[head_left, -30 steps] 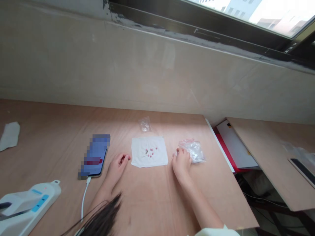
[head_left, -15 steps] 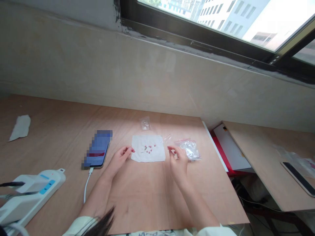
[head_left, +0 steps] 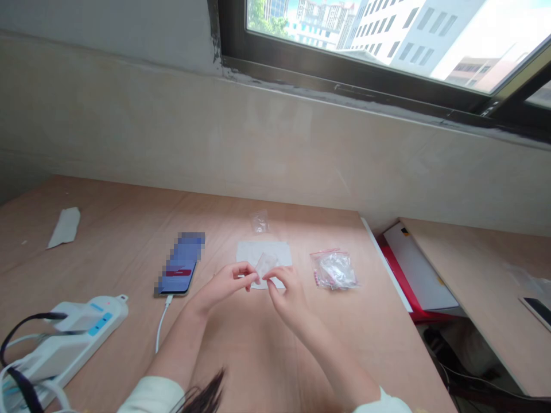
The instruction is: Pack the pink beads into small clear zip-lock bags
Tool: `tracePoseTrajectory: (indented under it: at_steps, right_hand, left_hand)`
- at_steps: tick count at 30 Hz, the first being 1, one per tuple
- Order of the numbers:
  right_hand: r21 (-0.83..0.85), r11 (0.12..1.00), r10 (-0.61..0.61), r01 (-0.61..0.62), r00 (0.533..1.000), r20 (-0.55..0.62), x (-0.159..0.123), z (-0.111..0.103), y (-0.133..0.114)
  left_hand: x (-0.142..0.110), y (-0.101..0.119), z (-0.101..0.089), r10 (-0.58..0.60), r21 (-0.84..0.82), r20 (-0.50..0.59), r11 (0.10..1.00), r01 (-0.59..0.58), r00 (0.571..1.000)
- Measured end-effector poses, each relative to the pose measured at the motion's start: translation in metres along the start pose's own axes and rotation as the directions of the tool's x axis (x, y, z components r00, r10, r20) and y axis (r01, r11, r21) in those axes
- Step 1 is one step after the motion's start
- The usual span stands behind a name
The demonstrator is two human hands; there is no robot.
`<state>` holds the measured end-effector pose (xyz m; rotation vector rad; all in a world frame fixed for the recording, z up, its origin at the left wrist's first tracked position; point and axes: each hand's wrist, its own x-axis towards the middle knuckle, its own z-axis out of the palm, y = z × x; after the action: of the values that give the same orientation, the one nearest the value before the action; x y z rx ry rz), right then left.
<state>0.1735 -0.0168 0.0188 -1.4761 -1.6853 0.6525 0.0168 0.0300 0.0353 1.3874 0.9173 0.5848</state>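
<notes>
Both hands meet over a white sheet (head_left: 246, 250), tissue or cloth, that lies flat on the table. A small clear plastic bag (head_left: 267, 262) stands up between my fingertips. My left hand (head_left: 230, 282) pinches its lower left edge with thumb and forefinger. At the lower right, my right hand (head_left: 287, 291) has thumb and forefinger curled together on the bag. The small pink pieces on the sheet are hidden behind the bag and fingers. To the right of my right hand lies a larger clear zip bag (head_left: 336, 269) with a pinkish-red edge.
Another small clear bag (head_left: 260, 221) lies behind the sheet. On the left are a phone (head_left: 179, 269) on a white charging cable (head_left: 160, 327), a power strip (head_left: 88, 332) with plugs, and a torn piece of paper (head_left: 64, 227). A red-edged folder (head_left: 424, 275) sits beyond the table's right edge.
My hands have come together over the white sheet from its two sides. The small clear bag, earlier beside my right hand, is now between them. The view has shifted slightly.
</notes>
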Motion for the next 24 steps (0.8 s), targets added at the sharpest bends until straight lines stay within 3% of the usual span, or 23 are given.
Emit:
tracePoseTrajectory:
  at_steps: [5,9,11,14,17,22,24]
  right_hand:
    - [0.135,0.971,0.187,-0.197,0.979,0.081,0.009,0.007,-0.010]
    - [0.245,0.931,0.230,-0.271,0.956,0.183,0.018,0.012,-0.010]
    - [0.262,0.920,0.251,-0.291,0.951,0.179,0.023,0.012,-0.008]
    - [0.235,0.918,0.301,-0.320,0.947,0.113,0.028,0.014,-0.004]
    - [0.206,0.911,0.352,-0.357,0.934,0.059,0.032,0.018,0.004]
    - [0.387,0.825,0.406,-0.411,0.908,0.100,0.033,0.020,0.017]
    - [0.499,0.738,0.425,-0.455,0.887,0.180,0.032,0.017,0.017]
  left_hand:
    - [0.000,-0.010,0.004,-0.049,0.022,-0.003,0.999,0.049,0.999]
    - [0.000,-0.011,0.002,-0.043,0.052,0.016,0.998,0.042,0.999]
    - [0.001,-0.011,-0.001,-0.043,0.065,0.014,0.997,0.042,0.999]
    - [0.005,-0.011,-0.005,-0.019,0.067,-0.131,0.997,0.028,0.991]
    - [0.010,-0.012,-0.001,0.001,0.073,-0.295,0.997,0.022,0.956]
    - [0.006,-0.015,0.010,0.056,0.124,-0.143,0.991,-0.038,0.988]
    - [0.002,-0.021,0.007,0.035,0.113,-0.252,0.994,-0.006,0.967]
